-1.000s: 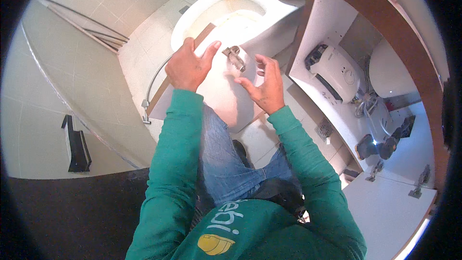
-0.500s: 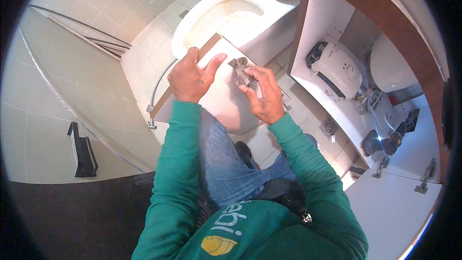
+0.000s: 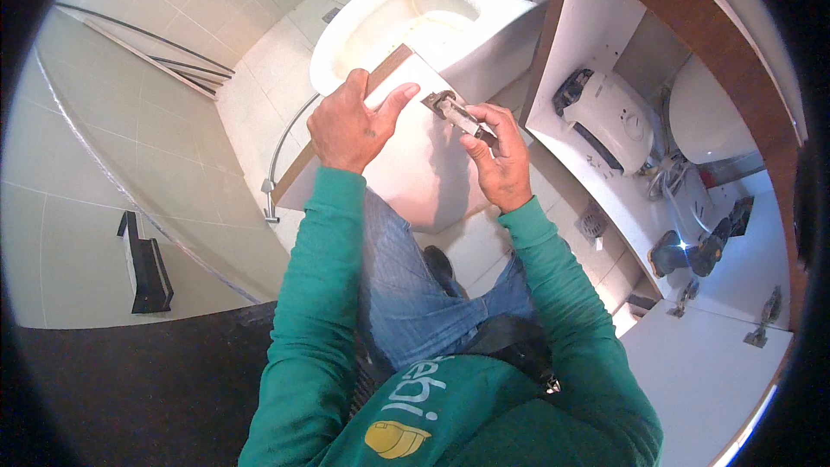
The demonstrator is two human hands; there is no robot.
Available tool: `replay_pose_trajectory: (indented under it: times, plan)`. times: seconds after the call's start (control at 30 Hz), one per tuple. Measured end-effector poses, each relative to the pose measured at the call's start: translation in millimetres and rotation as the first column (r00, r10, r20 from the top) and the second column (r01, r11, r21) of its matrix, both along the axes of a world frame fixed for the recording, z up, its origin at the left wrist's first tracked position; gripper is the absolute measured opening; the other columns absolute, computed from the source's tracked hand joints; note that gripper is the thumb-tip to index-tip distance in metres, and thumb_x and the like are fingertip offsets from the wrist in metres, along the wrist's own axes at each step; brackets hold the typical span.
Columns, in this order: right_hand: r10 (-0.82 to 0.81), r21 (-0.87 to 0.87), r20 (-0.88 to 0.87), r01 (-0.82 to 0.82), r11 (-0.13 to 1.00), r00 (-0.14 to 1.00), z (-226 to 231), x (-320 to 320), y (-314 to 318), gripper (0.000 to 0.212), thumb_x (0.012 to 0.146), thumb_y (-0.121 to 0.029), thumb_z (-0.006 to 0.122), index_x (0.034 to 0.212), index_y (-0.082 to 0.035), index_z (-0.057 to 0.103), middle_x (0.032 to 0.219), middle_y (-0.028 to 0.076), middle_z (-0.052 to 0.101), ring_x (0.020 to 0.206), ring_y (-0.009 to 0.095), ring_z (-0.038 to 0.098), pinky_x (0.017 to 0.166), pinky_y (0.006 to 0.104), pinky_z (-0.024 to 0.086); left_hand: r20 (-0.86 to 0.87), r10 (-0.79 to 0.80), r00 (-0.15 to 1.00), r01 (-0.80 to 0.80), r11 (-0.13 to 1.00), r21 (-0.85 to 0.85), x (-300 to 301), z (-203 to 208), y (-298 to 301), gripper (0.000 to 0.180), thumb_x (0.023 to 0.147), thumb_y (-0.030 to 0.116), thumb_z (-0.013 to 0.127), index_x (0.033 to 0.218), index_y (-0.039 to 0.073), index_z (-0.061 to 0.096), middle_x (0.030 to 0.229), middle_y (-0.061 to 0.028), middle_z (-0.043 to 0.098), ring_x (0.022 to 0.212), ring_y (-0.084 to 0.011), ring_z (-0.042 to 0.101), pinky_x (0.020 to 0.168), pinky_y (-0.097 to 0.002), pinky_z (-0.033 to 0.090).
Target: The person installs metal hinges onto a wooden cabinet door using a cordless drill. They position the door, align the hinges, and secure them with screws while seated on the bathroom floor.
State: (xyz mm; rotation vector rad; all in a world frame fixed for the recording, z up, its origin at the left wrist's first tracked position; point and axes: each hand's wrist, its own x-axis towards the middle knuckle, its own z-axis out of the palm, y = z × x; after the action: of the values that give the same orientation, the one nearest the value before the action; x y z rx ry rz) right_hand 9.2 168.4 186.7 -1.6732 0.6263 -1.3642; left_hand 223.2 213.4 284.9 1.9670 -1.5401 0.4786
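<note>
A white cabinet door panel [image 3: 415,164] with a brown edge rests on my knee, leaning toward the toilet. My left hand [image 3: 350,125] grips its upper left edge, thumb stretched across the white face. My right hand [image 3: 497,160] is closed around a metal cabinet hinge [image 3: 454,112], holding it just above the panel's upper right part. The hinge's far end points toward my left thumb.
A white toilet [image 3: 424,17] with raised seat stands just beyond the panel. An open vanity cabinet [image 3: 605,112] on the right holds a white appliance, cords and small dark items. A white door with hinges [image 3: 735,355] hangs at lower right. Glass shower partition [image 3: 147,199] on the left.
My right hand has closed on the hinge and lifted it. My left hand has moved from flat on the panel to gripping its edge.
</note>
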Motion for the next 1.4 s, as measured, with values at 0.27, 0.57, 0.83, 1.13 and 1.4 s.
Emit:
replay_pose_trajectory:
  times: [0.27, 0.57, 0.83, 1.13, 1.4]
  plan:
    - [-0.059, 0.093, 0.015, 0.057, 0.994, 0.998, -7.5, -11.8, -18.4, 0.046, 0.105, -0.040, 0.068, 0.132, -0.003, 0.066, 0.123, 0.012, 0.066, 0.118, 0.021, 0.065, 0.100, 0.0386, 0.059, -0.003, -0.033, 0.999, 0.033, 0.999, 0.021, 2.8, -2.2, -2.0, 0.070, 0.083, 0.075, 0.076, 0.074, 0.009, 0.055, 0.056, -0.0112, 0.057, 0.052, -0.0301, 0.063, 0.052, -0.0433, 0.049]
    - [0.224, 0.426, 0.127, -0.257, 0.867, 0.966, -7.3, -56.4, -50.2, 0.073, 0.100, -0.063, 0.065, 0.147, -0.007, 0.059, 0.132, 0.013, 0.068, 0.123, 0.027, 0.065, 0.111, 0.0433, 0.050, -0.079, -0.171, 0.982, 0.180, 0.975, 0.131, -7.8, 8.2, 14.5, 0.059, 0.083, 0.060, 0.085, 0.088, 0.006, 0.062, 0.071, -0.0163, 0.067, 0.062, -0.0311, 0.068, 0.060, -0.0414, 0.052]
    - [0.249, 0.465, -0.395, -0.042, 0.885, 0.884, -99.2, -80.0, -18.3, 0.087, 0.097, -0.068, 0.065, 0.150, -0.001, 0.053, 0.143, 0.024, 0.063, 0.136, 0.040, 0.056, 0.116, 0.0484, 0.044, -0.077, -0.180, 0.981, 0.189, 0.973, 0.130, -10.9, 11.6, 23.9, 0.077, 0.070, 0.069, 0.089, 0.096, 0.000, 0.068, 0.080, -0.0215, 0.073, 0.071, -0.0372, 0.074, 0.064, -0.0464, 0.055]
    - [0.115, 0.497, -0.337, 0.072, 0.865, 0.935, -124.7, -105.9, -9.1, 0.077, 0.101, -0.062, 0.063, 0.141, 0.004, 0.057, 0.136, 0.028, 0.064, 0.130, 0.039, 0.061, 0.110, 0.0457, 0.048, 0.090, -0.252, 0.964, 0.225, 0.946, 0.234, -80.2, 41.7, -19.5, 0.081, 0.065, 0.075, 0.088, 0.072, 0.004, 0.051, 0.055, -0.0129, 0.053, 0.049, -0.0352, 0.052, 0.053, -0.0461, 0.047]
    - [-0.676, 0.162, -0.352, 0.754, 0.637, 0.647, -161.5, -194.8, -25.6, 0.036, 0.092, -0.022, 0.078, 0.123, -0.006, 0.069, 0.116, 0.016, 0.070, 0.111, 0.035, 0.067, 0.099, 0.0467, 0.053, 0.146, -0.415, 0.898, 0.349, 0.874, 0.337, -124.4, 108.1, -28.7, 0.076, 0.070, 0.071, 0.087, 0.077, 0.004, 0.054, 0.059, -0.0125, 0.058, 0.056, -0.0358, 0.062, 0.054, -0.0471, 0.048]
